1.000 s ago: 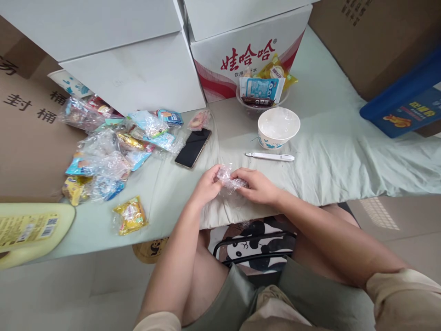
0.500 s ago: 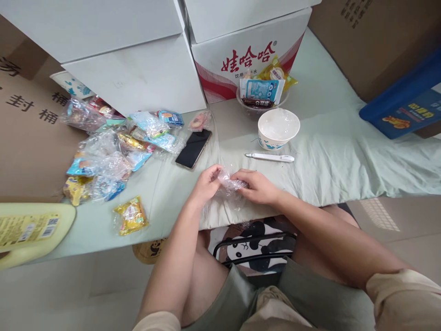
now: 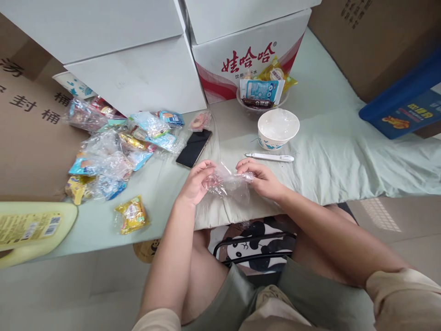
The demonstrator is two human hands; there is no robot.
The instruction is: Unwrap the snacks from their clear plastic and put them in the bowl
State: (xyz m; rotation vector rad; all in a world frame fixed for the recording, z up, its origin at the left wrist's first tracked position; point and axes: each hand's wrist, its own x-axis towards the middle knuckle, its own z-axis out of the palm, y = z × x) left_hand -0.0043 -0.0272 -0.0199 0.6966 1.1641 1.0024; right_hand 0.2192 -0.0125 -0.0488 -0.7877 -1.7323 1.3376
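A crumpled sheet of clear plastic film [image 3: 231,184] stretches between my two hands just above the table's near edge. My left hand [image 3: 198,181] pinches its left side, while my right hand [image 3: 260,179] grips the right end, fingers closed. Beyond my right hand lies a white pen-shaped cutter [image 3: 270,157]. A paper bowl [image 3: 278,131] with clear plastic inside stands behind the cutter. Past my left hand is a black phone [image 3: 194,148], and a pink wrapped snack [image 3: 200,120] sits behind it.
Several wrapped snacks [image 3: 106,156] are heaped at the left, with a yellow packet [image 3: 132,214] nearer me. A plastic bowl of snacks [image 3: 243,105] stands before a white carton [image 3: 253,55]. A yellow bottle [image 3: 34,230] is at the left edge, a blue container [image 3: 403,105] at the right.
My hands have moved apart, the left one leftward and the right one slightly to the right. The film between them is now spread wider.
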